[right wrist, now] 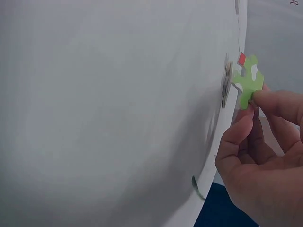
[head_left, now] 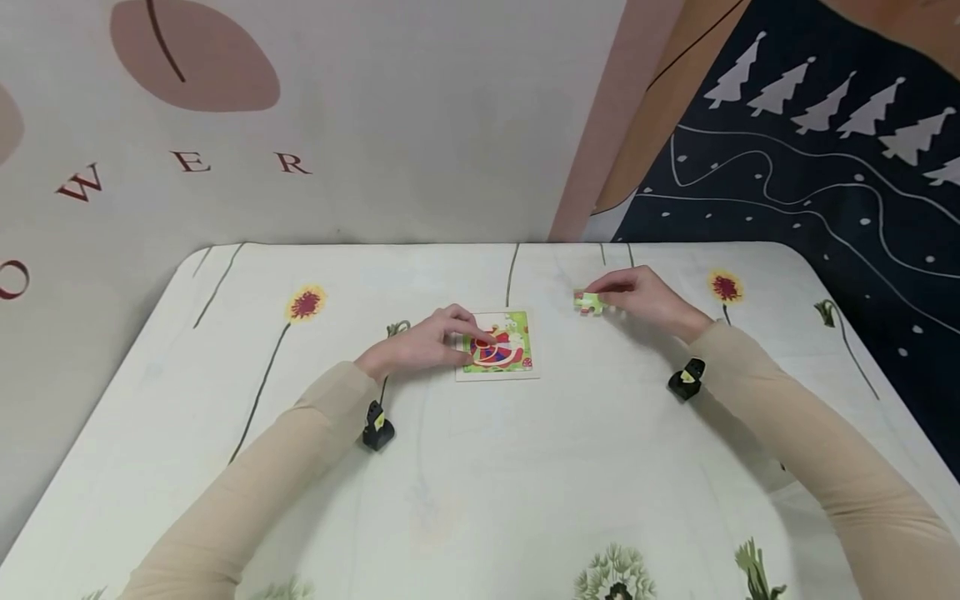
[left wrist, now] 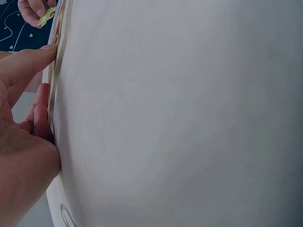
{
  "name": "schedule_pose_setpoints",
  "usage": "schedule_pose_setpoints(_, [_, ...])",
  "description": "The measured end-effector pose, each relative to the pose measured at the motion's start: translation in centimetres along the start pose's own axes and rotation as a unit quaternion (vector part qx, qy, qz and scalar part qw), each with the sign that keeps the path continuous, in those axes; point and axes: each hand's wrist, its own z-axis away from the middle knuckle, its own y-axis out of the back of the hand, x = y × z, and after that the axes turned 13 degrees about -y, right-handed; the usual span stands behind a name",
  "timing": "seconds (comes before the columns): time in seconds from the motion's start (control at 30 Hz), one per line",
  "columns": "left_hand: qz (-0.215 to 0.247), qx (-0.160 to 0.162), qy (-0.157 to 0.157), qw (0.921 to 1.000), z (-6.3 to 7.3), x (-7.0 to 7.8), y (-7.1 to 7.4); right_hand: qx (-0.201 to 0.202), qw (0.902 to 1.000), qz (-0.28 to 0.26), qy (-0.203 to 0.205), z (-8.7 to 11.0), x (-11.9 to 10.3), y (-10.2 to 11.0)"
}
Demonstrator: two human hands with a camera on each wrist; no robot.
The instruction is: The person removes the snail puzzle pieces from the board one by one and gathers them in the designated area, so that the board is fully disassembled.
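My right hand [head_left: 645,298] pinches a green jigsaw puzzle piece [right wrist: 250,80] between thumb and fingertips. The piece has white patches and a red corner, and is held tilted above the tabletop. My left hand [head_left: 427,340] rests at the left side of a square puzzle board [head_left: 498,376], fingers spread, with fingertips on the colourful picture and thumb by its lower left. The picture is green with a red, purple and white round figure, partly covered by the fingers. In the left wrist view the board appears edge-on beside the left hand [left wrist: 28,104].
A small pile of puzzle pieces [right wrist: 226,85] lies on the table just beyond the held piece. The white tablecloth [head_left: 525,483] carries printed flowers and stems. A pale wall hanging [head_left: 420,125] and a dark cloth with trees [head_left: 787,183] stand behind the table.
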Motion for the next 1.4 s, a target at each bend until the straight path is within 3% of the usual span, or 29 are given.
schedule_pose_setpoints(0.53, [-0.005, 0.0, -0.004, 1.0, -0.1, 0.3, 0.1, 0.022, 0.9997, 0.008, -0.001, -0.2, 1.2, 1.4])
schedule_pose_setpoints(0.9, [-0.005, 0.001, 0.0, 1.0, -0.1, 0.1, 0.0, 0.041, 0.9985, 0.02, -0.029, -0.9, 1.7, 1.5])
schedule_pose_setpoints(1.4, [-0.008, 0.004, -0.001, 1.0, 0.0, 0.1, -0.1, 0.039, 0.9977, 0.05, -0.025, -1.4, 1.3, 1.1])
